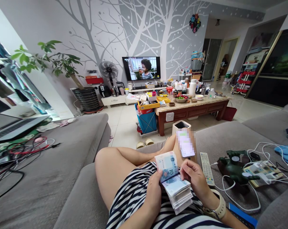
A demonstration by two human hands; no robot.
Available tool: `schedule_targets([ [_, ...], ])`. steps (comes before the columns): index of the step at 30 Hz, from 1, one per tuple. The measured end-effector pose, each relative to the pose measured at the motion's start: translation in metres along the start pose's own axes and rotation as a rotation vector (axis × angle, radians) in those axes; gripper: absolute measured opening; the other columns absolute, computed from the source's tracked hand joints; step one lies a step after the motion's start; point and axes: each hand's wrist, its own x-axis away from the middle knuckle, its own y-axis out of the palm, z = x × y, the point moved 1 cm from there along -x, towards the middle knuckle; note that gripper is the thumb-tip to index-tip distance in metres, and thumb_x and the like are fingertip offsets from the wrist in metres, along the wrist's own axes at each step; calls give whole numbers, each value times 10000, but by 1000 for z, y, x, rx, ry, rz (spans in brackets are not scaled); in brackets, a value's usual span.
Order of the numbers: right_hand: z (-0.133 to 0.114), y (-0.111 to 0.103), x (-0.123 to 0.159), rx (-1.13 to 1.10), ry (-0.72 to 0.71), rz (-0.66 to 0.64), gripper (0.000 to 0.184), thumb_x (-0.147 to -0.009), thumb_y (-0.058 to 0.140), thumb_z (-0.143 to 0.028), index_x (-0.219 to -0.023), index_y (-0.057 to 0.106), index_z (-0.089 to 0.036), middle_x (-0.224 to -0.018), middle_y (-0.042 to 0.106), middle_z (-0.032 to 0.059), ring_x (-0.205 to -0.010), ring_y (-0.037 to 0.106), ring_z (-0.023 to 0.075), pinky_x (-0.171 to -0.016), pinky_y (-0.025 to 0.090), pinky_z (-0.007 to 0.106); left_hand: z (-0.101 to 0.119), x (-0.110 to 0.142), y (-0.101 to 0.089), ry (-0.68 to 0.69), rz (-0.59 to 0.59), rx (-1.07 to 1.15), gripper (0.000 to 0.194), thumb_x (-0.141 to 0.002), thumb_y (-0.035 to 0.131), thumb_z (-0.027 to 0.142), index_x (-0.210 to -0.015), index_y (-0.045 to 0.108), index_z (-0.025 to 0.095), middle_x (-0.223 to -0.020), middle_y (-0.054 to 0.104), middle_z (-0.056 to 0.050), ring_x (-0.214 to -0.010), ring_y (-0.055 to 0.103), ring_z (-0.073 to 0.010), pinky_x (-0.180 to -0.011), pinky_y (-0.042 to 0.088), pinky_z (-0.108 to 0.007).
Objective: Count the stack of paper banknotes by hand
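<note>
A thick stack of banknotes (178, 194) rests over my lap on the striped cloth. My left hand (154, 189) is closed around the stack's left side, its thumb on the notes. One part of the stack, with a blue note marked 10 (168, 166) showing, is folded up and away from me. At the right, the curled fingers of my right hand (193, 176) touch the notes' edge; whether a single note is pinched there is hard to see. A watch with a pale strap circles my right wrist. Just beyond, a lit phone (186, 148) leans on my leg.
Right of me on the sofa lie a remote control (207, 168), a dark green figure-shaped object (236, 168) and a power strip (265, 173) with white cables. At left are a laptop (12, 127) and tangled cords. A cluttered coffee table (194, 108) stands ahead.
</note>
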Motion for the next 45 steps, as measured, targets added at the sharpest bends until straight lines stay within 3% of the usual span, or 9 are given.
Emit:
schedule_targets([
  [9, -6, 3, -1, 60, 38, 30, 396, -727, 761, -497, -637, 537, -183, -545, 488, -44, -511, 402, 96, -512, 316, 227, 8, 4, 3, -35, -38, 15, 406, -669, 714, 505, -831, 758, 135, -866, 757, -97, -907, 662, -306, -867, 482, -414],
  [16, -2, 3, -6, -30, 101, 88, 472, -623, 822, -524, -673, 490, -192, -590, 446, -65, -539, 363, 87, -512, 297, 212, 20, 12, 12, -86, -182, 154, 254, -667, 754, 387, -593, 631, 178, -620, 618, 15, -626, 516, -141, -667, 431, -269],
  [22, -6, 5, -6, 36, 97, 85, 460, -711, 733, -589, -663, 506, -192, -561, 428, -60, -524, 345, 95, -504, 293, 228, 18, 12, 12, -86, -217, 169, 285, -647, 779, 384, -578, 613, 163, -593, 583, 19, -601, 484, -119, -636, 398, -247],
  [29, -5, 3, -5, 93, 61, 80, 457, -748, 704, -574, -613, 492, -193, -551, 425, -52, -532, 350, 103, -517, 306, 232, 13, 10, 9, -75, -191, 152, 270, -674, 745, 422, -675, 693, 157, -660, 660, -9, -668, 558, -164, -708, 449, -290],
  [35, -4, 1, -3, 83, 24, 49, 405, -782, 696, -511, -624, 512, -186, -585, 425, -49, -561, 357, 107, -538, 315, 233, 2, 4, 0, -48, -38, 39, 397, -715, 681, 507, -841, 759, 139, -877, 754, -80, -898, 646, -278, -863, 475, -391],
  [45, -8, 3, 0, 74, -2, 16, 360, -784, 695, -494, -648, 570, -185, -591, 472, -36, -562, 391, 117, -549, 341, 241, -1, 1, 0, -13, -117, 36, 362, -732, 668, 488, -778, 769, 144, -835, 762, -74, -854, 645, -273, -847, 489, -395],
])
